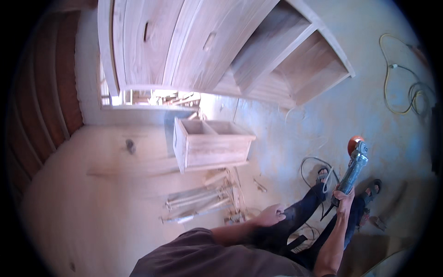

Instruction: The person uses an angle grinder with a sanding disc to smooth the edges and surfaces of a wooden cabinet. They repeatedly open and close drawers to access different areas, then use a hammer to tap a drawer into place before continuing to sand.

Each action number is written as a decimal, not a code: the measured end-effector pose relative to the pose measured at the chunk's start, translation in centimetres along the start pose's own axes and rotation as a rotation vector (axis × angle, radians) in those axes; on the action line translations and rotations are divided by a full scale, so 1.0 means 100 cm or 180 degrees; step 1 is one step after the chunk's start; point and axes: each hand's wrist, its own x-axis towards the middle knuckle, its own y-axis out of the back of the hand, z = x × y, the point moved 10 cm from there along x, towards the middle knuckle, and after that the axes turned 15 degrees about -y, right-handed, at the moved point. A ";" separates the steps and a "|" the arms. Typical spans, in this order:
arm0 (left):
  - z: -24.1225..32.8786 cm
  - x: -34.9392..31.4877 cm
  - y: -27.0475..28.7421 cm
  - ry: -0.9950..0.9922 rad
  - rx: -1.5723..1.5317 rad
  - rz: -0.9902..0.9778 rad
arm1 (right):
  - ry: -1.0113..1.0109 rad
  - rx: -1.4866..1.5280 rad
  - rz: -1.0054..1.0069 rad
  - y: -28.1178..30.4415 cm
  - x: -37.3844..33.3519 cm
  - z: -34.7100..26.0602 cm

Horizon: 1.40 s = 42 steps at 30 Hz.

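Note:
An angle grinder [353, 173] with an orange disc [355, 144] points away from me, its head at the far end. My right hand [344, 197] is wrapped round the rear of its grey body. In front of my trousers, my left hand [271, 215] has its fingers curled in; a small dark spot shows at them, and I cannot make out what, if anything, they hold. Ahead stands a large pale wooden cabinet [194, 46] with slotted panels and open compartments on its right, apart from both hands and from the grinder.
A small two-compartment wooden box [217, 152] stands left of centre. Wooden strips [198, 203] lie piled nearer me. A dark cable [307, 161] loops by my feet, and a yellow cord [392, 108] lies coiled on the far-right floor. Reddish ribbed panels [44, 87] line the left.

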 end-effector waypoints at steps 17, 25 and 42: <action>0.076 0.081 0.139 -0.0440 -0.0737 0.1175 | 0.0227 0.0081 0.0306 0.018 -0.012 -0.040; 0.183 0.143 0.422 -0.1848 -0.4374 0.2263 | -0.0003 0.0055 0.0236 -0.022 -0.107 -0.091; 0.266 0.184 0.515 -0.1272 -0.7307 0.3412 | 0.0550 -0.0297 0.0455 -0.189 -0.260 -0.270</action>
